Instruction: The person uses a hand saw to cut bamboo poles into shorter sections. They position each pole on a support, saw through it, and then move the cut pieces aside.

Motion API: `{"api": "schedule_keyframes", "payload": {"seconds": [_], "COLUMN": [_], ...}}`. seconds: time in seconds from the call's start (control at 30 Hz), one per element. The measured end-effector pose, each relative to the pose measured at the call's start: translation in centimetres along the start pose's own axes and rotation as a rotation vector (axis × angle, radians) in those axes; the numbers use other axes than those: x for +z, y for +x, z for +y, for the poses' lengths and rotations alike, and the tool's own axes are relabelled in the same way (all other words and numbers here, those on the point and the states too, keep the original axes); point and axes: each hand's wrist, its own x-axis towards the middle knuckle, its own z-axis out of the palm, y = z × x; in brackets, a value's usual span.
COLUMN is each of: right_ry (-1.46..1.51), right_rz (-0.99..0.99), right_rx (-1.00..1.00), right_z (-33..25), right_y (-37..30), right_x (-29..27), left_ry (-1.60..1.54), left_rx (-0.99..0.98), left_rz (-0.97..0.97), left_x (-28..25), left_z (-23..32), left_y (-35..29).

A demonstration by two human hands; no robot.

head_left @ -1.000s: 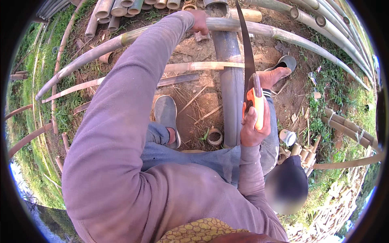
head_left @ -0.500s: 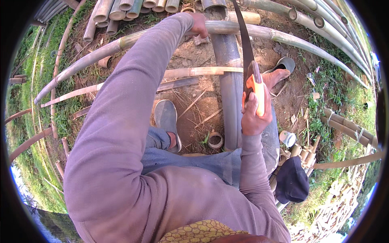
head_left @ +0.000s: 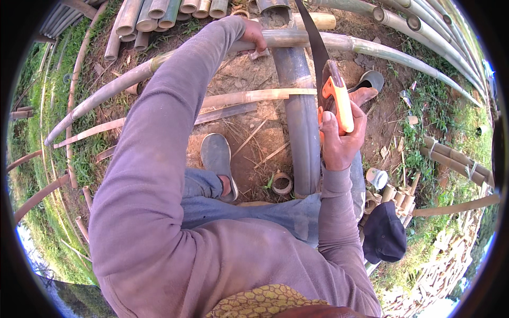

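My left hand (head_left: 254, 36) is closed round a long bamboo pole (head_left: 366, 45) that lies crosswise ahead of me. My right hand (head_left: 342, 139) grips the orange handle of a handsaw (head_left: 338, 103). The dark blade points away from me and crosses the pole to the right of my left hand. Where the teeth meet the bamboo is too small to make out. Beneath the pole, a thick dark grey log or pipe (head_left: 302, 132) runs toward my legs. A split bamboo strip (head_left: 238, 98) lies across it, nearer to me.
Stacked bamboo lengths (head_left: 143, 21) lie at the far left, with more poles (head_left: 419, 29) at the far right. A short bamboo ring (head_left: 282, 184) sits by my left shoe (head_left: 216, 153). To the right are a white tub (head_left: 376, 178) and a dark cap (head_left: 384, 233).
My right hand and the saw have moved forward and slightly right, so the handle is closer to the pole. My left hand keeps its hold on the pole.
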Motion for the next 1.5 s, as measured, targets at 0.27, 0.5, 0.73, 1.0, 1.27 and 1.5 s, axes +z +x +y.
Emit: {"api": "schedule_keyframes", "payload": {"seconds": [0.27,0.5,0.73,1.0,1.27,1.5], "right_ry": [0.127,-0.188,-0.110,-0.147,-0.189,-0.119], "right_rz": [0.085,0.117,0.125,0.148,0.144,0.184], "right_rx": [0.087,-0.087,-0.054,-0.185,-0.199,-0.173], "right_z": [1.6,0.6,2.5,2.8,3.1,4.1], "right_y": [-0.6,-5.9,-3.6,0.1,-4.7,2.2], "right_x": [0.6,-1.5,-0.1,1.5,-0.7,3.0], "left_ry": [0.653,0.638,0.610,0.625,0.556,0.524], "left_rx": [-0.069,-0.076,-0.116,-0.087,-0.005,0.026], "left_rz": [0.590,0.543,0.486,0.476,0.430,0.364], "left_x": [6.2,3.8,4.2,2.8,2.1,2.2], "left_z": [4.4,5.0,5.0,5.3,3.6,3.3], "left_y": [-4.0,-3.9,-3.4,-3.4,-2.2,-0.7]}}
